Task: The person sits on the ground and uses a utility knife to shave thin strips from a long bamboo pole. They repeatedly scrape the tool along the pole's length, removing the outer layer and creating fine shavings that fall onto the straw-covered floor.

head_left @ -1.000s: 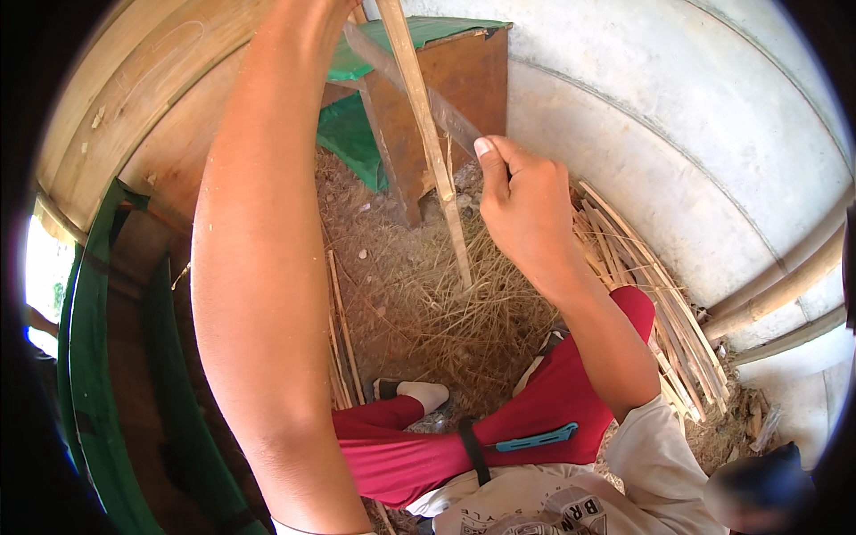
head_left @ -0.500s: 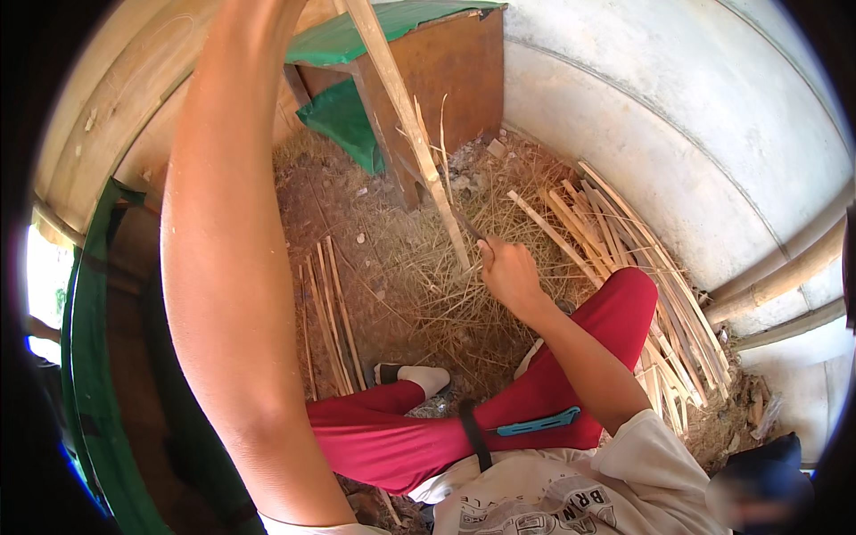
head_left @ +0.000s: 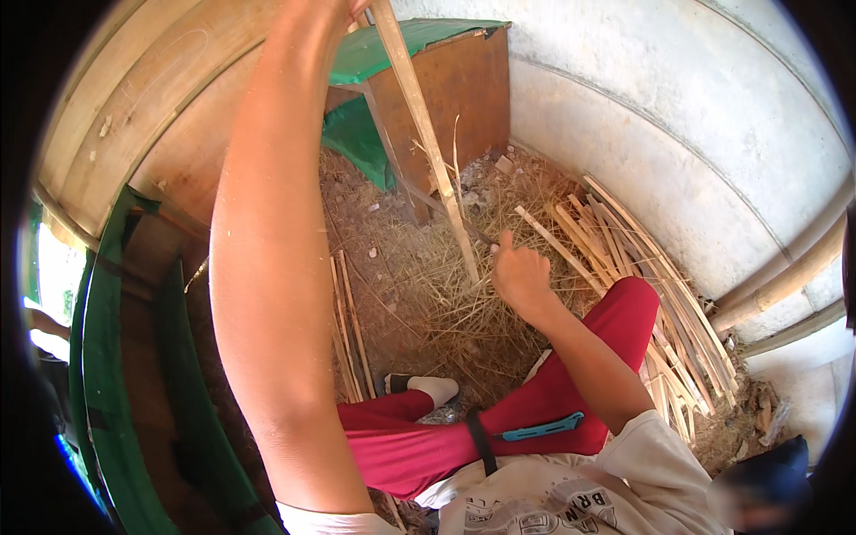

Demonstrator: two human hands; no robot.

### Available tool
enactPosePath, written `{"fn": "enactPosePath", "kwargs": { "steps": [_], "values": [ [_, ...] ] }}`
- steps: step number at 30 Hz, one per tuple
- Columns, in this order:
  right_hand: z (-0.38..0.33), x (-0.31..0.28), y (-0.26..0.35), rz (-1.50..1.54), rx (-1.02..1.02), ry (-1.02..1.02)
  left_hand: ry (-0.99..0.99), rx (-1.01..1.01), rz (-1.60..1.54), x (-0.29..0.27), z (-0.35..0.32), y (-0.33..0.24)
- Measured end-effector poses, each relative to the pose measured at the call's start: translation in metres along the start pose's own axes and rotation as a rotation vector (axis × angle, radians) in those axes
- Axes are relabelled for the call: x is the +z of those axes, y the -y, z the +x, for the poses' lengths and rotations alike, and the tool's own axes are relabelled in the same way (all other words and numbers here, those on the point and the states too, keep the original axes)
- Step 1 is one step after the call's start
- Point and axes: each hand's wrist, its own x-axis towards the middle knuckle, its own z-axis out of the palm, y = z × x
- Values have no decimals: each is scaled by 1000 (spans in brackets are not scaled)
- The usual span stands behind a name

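**Long bamboo strip held upright over a litter of shavings**

The person sits on the ground, red-trousered legs (head_left: 571,401) folded in front. The left arm is raised high; the left hand (head_left: 343,7) sits at the very top edge of the view, apparently closed around the upper end of the bamboo strip (head_left: 426,134), though the fingers are cut off and the exact hold cannot be told. The strip runs down at a slant, its lower end resting in the shavings (head_left: 446,303) just beside the right hand (head_left: 522,276). That hand is low, loosely curled with the thumb up; whether it pinches a tool or anything else cannot be told.

Handling judgement: the strip looks thin, dry and light, stiff along its length yet likely to flex sideways. Split edges probably carry splinters, so a hold on the flat faces seems safer than on the edges. Gripping near one end with the other end grounded, as now, steadies it.

Nearby: a bundle of split strips (head_left: 660,294) lies along the pale wall (head_left: 678,116); a wooden box (head_left: 446,98) with green sheeting (head_left: 392,49) stands behind.
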Motion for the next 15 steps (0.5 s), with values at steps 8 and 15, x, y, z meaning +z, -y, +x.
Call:
{"fn": "enactPosePath", "kwargs": {
  "steps": [8, 15],
  "values": [
    [12, -5, -9, -99, -148, 46, 33, 7, 12, 18, -3, 0],
    [17, -16, -15, -28, -199, 9, -16, -1, 88, 22, -8, -3]
  ]
}}
